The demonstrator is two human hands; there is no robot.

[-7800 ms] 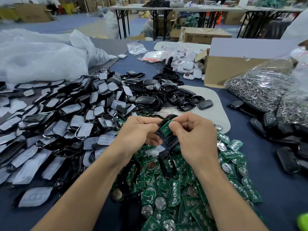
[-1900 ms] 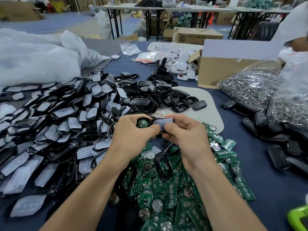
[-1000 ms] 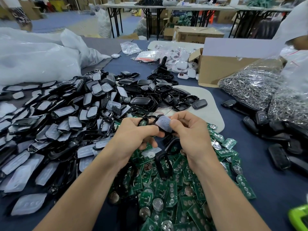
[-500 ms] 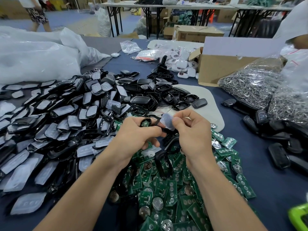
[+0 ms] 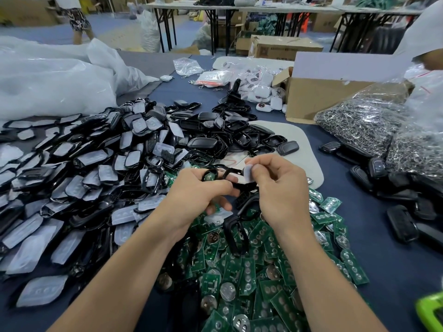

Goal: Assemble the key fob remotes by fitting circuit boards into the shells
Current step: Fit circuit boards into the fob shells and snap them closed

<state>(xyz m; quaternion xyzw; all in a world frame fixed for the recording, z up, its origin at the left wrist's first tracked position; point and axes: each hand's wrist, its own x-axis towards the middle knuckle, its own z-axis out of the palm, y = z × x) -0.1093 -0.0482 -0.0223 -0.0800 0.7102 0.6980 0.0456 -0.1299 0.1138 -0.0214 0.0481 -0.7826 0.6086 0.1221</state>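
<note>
My left hand (image 5: 196, 190) grips a black key fob shell (image 5: 224, 174) with a green circuit board showing inside it. My right hand (image 5: 280, 188) pinches a translucent grey rubber button pad (image 5: 248, 172) at the shell's right end, lifted off the frame. Below both hands lies a heap of green circuit boards (image 5: 251, 279) with coin cells. A loose black shell frame (image 5: 236, 233) rests on that heap. A large pile of black shells with grey pads (image 5: 96, 164) spreads to the left.
A white mat (image 5: 299, 144) lies beyond my hands with black shell halves (image 5: 239, 130) on it. Assembled black fobs (image 5: 402, 207) and bags of metal key rings (image 5: 374, 121) sit right. A cardboard box (image 5: 318, 99) and white plastic bags (image 5: 52, 80) stand behind.
My right hand has peeled the grey button pad up and to the right, away from the shell that my left hand keeps holding. A person has walked into view at the far left.
</note>
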